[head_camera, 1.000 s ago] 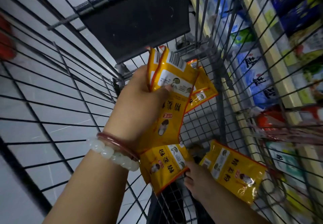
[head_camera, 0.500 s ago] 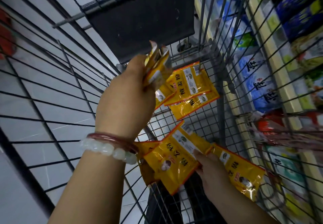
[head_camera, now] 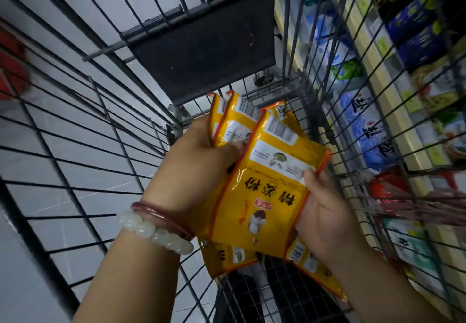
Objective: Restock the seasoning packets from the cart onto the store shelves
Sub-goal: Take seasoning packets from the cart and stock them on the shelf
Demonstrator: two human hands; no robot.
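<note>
My right hand (head_camera: 325, 211) pinches the front yellow seasoning packet (head_camera: 264, 184), long axis running near-to-far, against the fanned packets my left hand (head_camera: 199, 169) grips inside the cart (head_camera: 75, 126).

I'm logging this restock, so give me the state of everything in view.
Left hand: grips a stack of packets.
Right hand: pinches the front packet.
Loose packets: lying in the cart.
Shelves: stocked.
</note>
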